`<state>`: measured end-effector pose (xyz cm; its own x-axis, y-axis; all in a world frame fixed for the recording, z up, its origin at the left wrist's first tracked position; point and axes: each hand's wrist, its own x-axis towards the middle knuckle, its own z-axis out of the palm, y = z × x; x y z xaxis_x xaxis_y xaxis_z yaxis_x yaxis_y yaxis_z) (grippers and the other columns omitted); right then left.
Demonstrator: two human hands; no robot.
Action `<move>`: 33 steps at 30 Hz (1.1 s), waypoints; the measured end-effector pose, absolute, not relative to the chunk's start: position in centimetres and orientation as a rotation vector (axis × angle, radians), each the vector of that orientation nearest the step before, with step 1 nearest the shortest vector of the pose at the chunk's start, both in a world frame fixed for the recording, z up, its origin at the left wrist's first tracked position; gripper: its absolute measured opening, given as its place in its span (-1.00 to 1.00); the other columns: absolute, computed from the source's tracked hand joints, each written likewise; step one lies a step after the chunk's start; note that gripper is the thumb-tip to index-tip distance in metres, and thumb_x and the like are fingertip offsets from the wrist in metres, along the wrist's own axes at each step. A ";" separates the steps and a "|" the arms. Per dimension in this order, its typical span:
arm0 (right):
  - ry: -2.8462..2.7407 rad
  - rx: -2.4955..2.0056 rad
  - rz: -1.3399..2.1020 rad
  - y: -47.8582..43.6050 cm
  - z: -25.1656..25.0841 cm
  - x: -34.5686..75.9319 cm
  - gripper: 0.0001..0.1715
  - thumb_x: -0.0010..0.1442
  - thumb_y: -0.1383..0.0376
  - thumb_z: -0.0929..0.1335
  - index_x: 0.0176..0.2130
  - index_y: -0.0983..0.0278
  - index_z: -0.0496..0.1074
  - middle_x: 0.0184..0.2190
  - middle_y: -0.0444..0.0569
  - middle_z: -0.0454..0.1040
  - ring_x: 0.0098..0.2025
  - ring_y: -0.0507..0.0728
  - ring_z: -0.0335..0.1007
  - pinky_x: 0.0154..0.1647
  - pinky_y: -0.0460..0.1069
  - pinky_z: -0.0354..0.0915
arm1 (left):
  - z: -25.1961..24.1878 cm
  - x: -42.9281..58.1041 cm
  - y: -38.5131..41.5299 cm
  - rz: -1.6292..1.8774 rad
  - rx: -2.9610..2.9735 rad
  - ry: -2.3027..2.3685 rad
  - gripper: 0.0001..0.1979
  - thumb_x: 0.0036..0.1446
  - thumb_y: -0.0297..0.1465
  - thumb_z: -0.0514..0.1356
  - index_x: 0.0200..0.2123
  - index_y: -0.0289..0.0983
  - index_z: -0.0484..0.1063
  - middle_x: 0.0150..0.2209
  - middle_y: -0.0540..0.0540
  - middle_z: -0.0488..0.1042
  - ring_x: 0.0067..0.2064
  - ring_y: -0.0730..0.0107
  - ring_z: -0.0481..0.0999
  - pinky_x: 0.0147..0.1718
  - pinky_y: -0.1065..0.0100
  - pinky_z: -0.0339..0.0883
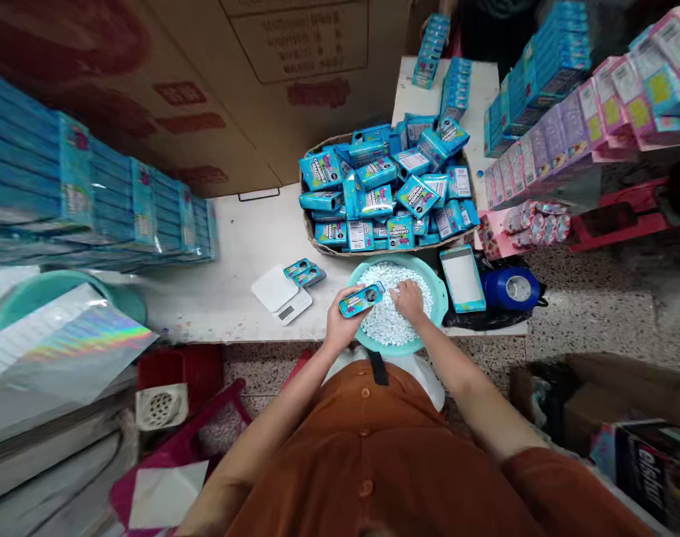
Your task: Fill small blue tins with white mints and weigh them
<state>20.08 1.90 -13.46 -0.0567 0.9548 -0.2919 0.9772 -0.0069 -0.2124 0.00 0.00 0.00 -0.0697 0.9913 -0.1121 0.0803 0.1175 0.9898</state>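
Note:
My left hand (340,322) is wrapped round a small blue candy box (361,300), held tilted over the left side of a mint-green basin (444,302). A dark round opening shows near the box's right end. White candies (393,328) fill the basin. Among them, at the upper right of the heap, is my right hand (408,300), its fingers curled down into the candies and the fingertips partly hidden. Left of the basin, a white kitchen scale (276,289) lies on the table, with two more small blue boxes (303,271) beside it.
Behind the basin, a large open carton (312,237) holds many blue candy boxes. Stacked blue boxes (150,205) stand at left, and pink packages (552,149) at right. A shallow blue-edged box (463,280) and a blue tape dispenser (511,289) lie right of the basin.

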 end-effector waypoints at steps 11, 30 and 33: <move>1.708 2.560 -1.474 0.3 -11.3 19.6 -0.51 0.14 -0.08 0.24 -0.53 0.23 0.33 -0.52 -0.09 0.41 -0.38 0.10 0.32 -0.36 -0.07 0.13 | -0.8 -0.7 -1.3 1.072 1.102 1.429 -0.57 -0.13 -0.33 0.36 -0.15 -0.25 0.38 -0.14 -0.11 0.49 -0.10 0.26 0.50 -0.07 0.25 0.37; -0.375 2.252 -3.868 1.5 1.9 16.3 -0.68 0.19 0.12 0.28 -0.48 0.22 0.17 -0.65 -0.28 0.20 -0.73 -0.11 -0.01 -0.79 -0.20 -0.06 | -1.0 -0.2 -1.9 0.703 1.762 1.257 -0.59 -0.05 -0.55 0.20 -0.07 -0.19 0.38 -0.07 -0.07 0.48 -0.02 0.26 0.45 -0.02 0.23 0.32; -0.237 2.509 -3.760 1.4 2.1 15.3 -0.66 0.16 0.10 0.31 -0.50 0.22 0.18 -0.65 -0.26 0.22 -0.70 -0.10 0.06 -0.72 -0.18 0.06 | -0.5 -0.4 -1.6 0.670 1.851 1.241 -0.56 -0.06 -0.59 0.17 -0.06 -0.19 0.38 -0.08 -0.07 0.48 -0.02 0.25 0.44 -0.02 0.22 0.32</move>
